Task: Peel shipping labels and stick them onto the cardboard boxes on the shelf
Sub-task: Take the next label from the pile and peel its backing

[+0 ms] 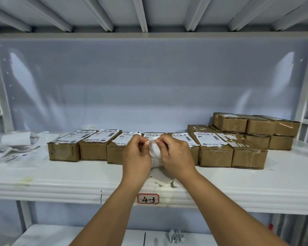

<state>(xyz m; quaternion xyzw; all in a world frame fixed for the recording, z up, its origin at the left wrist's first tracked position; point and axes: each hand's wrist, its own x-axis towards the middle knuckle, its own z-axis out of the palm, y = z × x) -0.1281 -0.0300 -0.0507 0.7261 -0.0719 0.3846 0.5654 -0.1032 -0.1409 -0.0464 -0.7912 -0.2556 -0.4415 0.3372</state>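
Your left hand and right hand meet at the centre of the frame, each pinching the same white shipping label between thumb and fingertips; the sheet hangs crumpled between your palms, just above the white shelf. Right behind your hands a row of cardboard boxes runs side by side across the shelf, most with a printed label on top; the box at the right end of the row carries only torn white scraps. Further right and behind, a stack of brown boxes sits in two layers. At the left edge of the frame lies a loose pile of label sheets. Below your wrists, the shelf's front edge bears a tag reading "4-3", and a crumpled paper scrap lies on the lower shelf
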